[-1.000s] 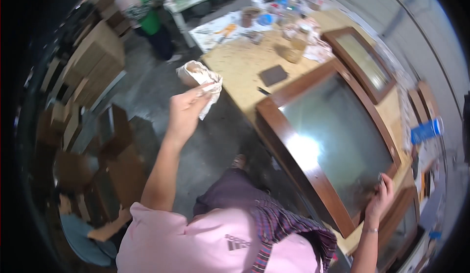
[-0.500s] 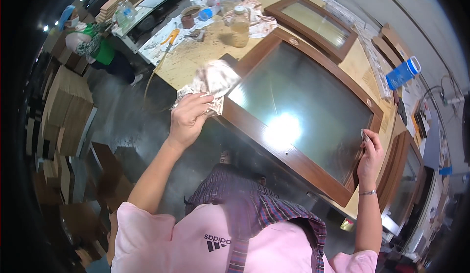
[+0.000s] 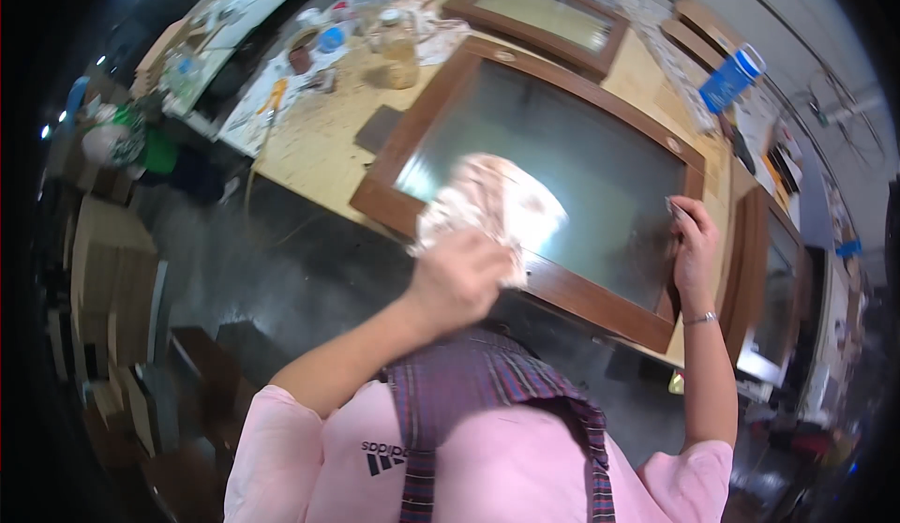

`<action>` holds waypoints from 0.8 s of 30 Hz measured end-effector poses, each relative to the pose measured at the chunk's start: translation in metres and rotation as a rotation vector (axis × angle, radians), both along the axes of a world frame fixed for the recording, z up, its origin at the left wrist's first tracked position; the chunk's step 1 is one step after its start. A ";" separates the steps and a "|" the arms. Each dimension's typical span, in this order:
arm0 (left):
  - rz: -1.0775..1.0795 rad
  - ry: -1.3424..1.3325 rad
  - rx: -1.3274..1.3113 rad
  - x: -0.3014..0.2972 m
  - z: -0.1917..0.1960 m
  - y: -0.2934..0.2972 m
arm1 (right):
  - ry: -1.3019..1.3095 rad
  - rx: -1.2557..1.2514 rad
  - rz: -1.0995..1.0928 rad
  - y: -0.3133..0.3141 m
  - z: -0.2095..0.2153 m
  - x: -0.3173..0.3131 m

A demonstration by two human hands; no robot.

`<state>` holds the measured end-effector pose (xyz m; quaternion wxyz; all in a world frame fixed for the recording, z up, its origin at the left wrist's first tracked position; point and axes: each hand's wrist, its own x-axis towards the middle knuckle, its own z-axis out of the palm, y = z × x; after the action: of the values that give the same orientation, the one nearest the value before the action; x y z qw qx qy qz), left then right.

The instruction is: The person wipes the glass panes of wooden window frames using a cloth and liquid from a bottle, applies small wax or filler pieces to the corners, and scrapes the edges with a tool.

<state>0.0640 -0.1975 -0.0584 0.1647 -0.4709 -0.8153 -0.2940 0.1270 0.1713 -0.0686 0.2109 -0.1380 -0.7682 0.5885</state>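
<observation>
A brown wood-framed glass door [image 3: 591, 300] lies flat on the worktable in front of me. My left hand [image 3: 457, 277] is closed on a crumpled white rag [image 3: 487, 195] with reddish-brown stains. The rag, blurred by motion, covers part of the door's near rail and the glass behind it. At the door's right side, my right hand [image 3: 694, 234] pinches a small thing between thumb and fingers, too small to name. That hand is close to the right stile of the frame.
A smaller framed glass door [image 3: 605, 43] lies behind. On the table [image 3: 309, 178] stand a jar of yellowish liquid [image 3: 398, 52] and several bottles, beside a stained cloth [image 3: 433, 31]. A blue container [image 3: 731, 80] is at right. Someone in green [image 3: 161, 148] is at far left.
My left hand has swept the rag rightward, from the door's left corner to about the middle of its near rail. My right hand stays by the right stile. The whole view has shifted.
</observation>
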 end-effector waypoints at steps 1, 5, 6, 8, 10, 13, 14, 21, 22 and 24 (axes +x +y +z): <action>-0.119 -0.043 -0.012 0.009 0.004 0.011 | -0.026 0.034 -0.001 -0.001 0.001 -0.001; 0.071 -0.085 0.170 -0.040 0.009 -0.038 | -0.026 0.087 -0.043 0.007 0.005 0.001; 0.122 -0.159 0.194 -0.048 0.013 -0.050 | -0.051 -0.012 -0.082 0.005 0.012 0.004; 0.108 -0.237 0.192 -0.055 0.022 -0.042 | -0.050 -0.081 -0.131 -0.002 0.023 0.014; -0.009 -0.236 0.164 -0.045 0.032 -0.022 | -0.055 0.154 -0.057 -0.008 0.033 0.030; -0.018 -0.309 0.169 -0.052 0.010 -0.016 | -0.145 0.260 0.053 -0.035 0.047 0.045; 0.021 -0.354 0.252 -0.055 0.004 -0.021 | -0.138 0.306 0.103 -0.045 0.050 0.045; 0.288 -0.585 1.035 -0.111 0.012 -0.118 | -0.069 0.405 0.337 -0.121 0.040 0.006; 0.355 -0.510 1.047 -0.114 0.024 -0.127 | -0.056 0.400 0.356 -0.134 0.039 -0.004; 0.368 -0.489 1.155 -0.117 0.037 -0.141 | -0.067 0.410 0.401 -0.160 0.036 -0.023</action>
<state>-0.0529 -0.3385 -0.0214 0.2486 -0.0789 -0.6074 -0.7503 0.1040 0.0111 -0.0325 0.0885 0.0428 -0.8895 0.4462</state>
